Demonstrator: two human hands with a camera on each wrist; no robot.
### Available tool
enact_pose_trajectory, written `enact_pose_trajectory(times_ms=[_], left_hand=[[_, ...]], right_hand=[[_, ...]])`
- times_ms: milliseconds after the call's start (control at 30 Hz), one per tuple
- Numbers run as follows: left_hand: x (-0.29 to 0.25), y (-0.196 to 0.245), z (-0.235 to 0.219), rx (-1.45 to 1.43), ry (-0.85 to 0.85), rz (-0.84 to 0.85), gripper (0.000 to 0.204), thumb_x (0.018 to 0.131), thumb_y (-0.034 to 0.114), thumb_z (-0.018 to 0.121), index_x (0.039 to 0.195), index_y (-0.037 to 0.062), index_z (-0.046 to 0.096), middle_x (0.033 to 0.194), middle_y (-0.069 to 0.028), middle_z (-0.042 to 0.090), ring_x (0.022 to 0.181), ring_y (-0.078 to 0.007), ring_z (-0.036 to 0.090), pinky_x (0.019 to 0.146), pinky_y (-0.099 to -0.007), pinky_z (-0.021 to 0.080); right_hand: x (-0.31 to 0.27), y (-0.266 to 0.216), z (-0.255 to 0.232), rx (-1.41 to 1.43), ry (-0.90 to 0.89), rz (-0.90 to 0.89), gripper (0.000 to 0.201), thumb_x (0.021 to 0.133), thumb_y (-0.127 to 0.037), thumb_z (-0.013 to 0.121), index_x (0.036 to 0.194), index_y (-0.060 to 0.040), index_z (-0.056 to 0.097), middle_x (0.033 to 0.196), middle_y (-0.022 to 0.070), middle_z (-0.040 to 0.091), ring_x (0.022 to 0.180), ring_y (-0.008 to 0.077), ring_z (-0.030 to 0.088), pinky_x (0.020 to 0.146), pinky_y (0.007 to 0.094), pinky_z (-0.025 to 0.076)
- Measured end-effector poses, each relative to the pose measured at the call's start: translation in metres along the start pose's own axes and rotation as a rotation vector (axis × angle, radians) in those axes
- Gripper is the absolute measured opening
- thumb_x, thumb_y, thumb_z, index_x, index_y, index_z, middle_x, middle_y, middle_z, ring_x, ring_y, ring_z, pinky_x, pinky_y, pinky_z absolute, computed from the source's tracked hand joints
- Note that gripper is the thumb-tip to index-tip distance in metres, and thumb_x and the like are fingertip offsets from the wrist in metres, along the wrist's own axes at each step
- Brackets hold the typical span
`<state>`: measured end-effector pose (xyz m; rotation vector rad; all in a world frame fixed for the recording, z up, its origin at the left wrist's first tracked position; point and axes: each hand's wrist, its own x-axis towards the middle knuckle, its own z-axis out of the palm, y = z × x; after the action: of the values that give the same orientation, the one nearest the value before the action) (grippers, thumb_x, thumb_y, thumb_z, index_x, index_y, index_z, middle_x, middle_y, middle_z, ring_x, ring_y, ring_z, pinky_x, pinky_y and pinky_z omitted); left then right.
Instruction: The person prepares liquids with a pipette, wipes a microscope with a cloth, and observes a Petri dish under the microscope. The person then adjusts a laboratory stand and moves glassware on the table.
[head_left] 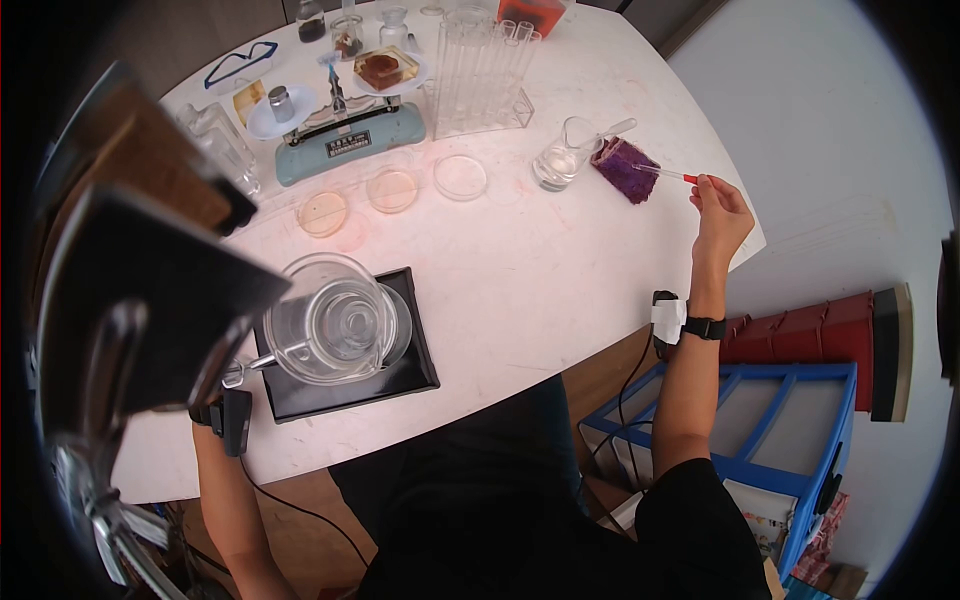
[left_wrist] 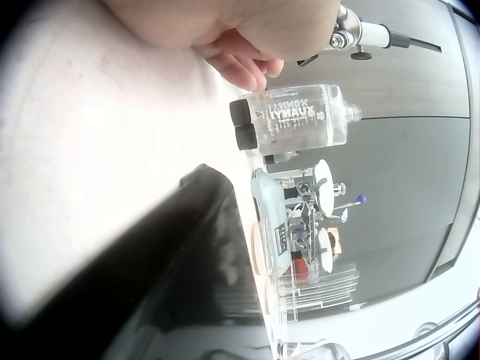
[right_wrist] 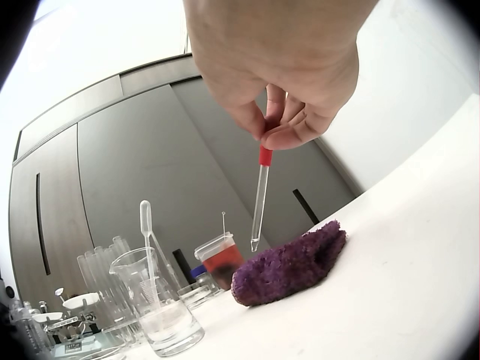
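My right hand [head_left: 722,222] [right_wrist: 277,82] pinches the red bulb of a glass dropper [head_left: 665,173] [right_wrist: 261,199]. The dropper's tip points down just over a rough purple block [head_left: 626,170] [right_wrist: 289,268] on the white table. Beside the block stands a small beaker [head_left: 556,166] [right_wrist: 171,326] of clear liquid with a plastic pipette [head_left: 620,127] [right_wrist: 146,217] leaning in it. In the left wrist view my left hand [left_wrist: 240,37] hangs low over the table with its fingers loosely curled, nothing visible in them; equipment hides it in the head view.
A large glass vessel [head_left: 325,345] stands on a black tray [head_left: 425,375]. Behind are petri dishes [head_left: 460,177], a blue balance [head_left: 350,145], a test tube rack [head_left: 480,125] and a clear bottle [head_left: 220,145] [left_wrist: 300,116]. A dark stand [head_left: 130,300] blocks the left foreground.
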<state>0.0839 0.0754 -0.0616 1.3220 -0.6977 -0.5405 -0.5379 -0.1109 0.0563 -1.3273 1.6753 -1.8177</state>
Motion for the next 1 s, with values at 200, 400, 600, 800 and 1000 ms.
enact_pose_trajectory(times_ms=[200,400,600,800,1000], left_hand=[[0.0016,-0.0025,-0.0024,0.007,-0.010,0.002,0.021,0.084,-0.014,0.053,0.102,-0.0066,0.061,0.103,-0.0142,0.064,0.089,-0.0162,0.063,0.077,-0.0242,0.052],[0.0013,-0.0022,-0.0005,-0.028,0.014,0.003,0.021,0.084,-0.014,0.054,0.101,-0.0066,0.061,0.104,-0.0144,0.064,0.089,-0.0162,0.063,0.077,-0.0244,0.052],[0.0024,-0.0035,-0.0021,-0.045,0.000,0.006,0.020,0.084,-0.014,0.053,0.101,-0.0067,0.061,0.104,-0.0144,0.063,0.089,-0.0166,0.063,0.078,-0.0251,0.051],[0.0000,-0.0014,-0.0002,-0.028,0.004,-0.005,0.021,0.084,-0.014,0.052,0.101,-0.0064,0.061,0.105,-0.0144,0.063,0.090,-0.0168,0.063,0.078,-0.0253,0.051],[-0.0008,-0.0009,0.0010,-0.021,0.004,-0.004,0.020,0.085,-0.014,0.052,0.102,-0.0059,0.060,0.105,-0.0142,0.063,0.090,-0.0167,0.063,0.078,-0.0251,0.051]], right_hand=[[-0.0008,0.0013,-0.0003,-0.010,0.008,-0.003,0.019,0.083,-0.004,0.072,0.094,0.0096,0.065,0.083,0.0130,0.068,0.070,0.0163,0.066,0.064,0.0252,0.056],[-0.0014,0.0012,0.0002,-0.007,0.009,0.000,0.019,0.083,-0.004,0.072,0.094,0.0095,0.065,0.083,0.0127,0.068,0.070,0.0161,0.066,0.064,0.0249,0.056],[-0.0016,0.0015,0.0007,-0.014,0.013,-0.003,0.019,0.083,-0.005,0.072,0.093,0.0092,0.066,0.082,0.0124,0.068,0.069,0.0159,0.066,0.063,0.0246,0.055],[-0.0020,0.0013,0.0003,-0.018,0.014,-0.012,0.018,0.083,-0.005,0.072,0.093,0.0088,0.066,0.081,0.0124,0.068,0.069,0.0157,0.066,0.063,0.0245,0.055],[-0.0030,-0.0015,-0.0024,-0.033,0.022,-0.007,0.018,0.083,-0.005,0.073,0.093,0.0086,0.066,0.081,0.0122,0.068,0.069,0.0155,0.065,0.063,0.0248,0.055]])
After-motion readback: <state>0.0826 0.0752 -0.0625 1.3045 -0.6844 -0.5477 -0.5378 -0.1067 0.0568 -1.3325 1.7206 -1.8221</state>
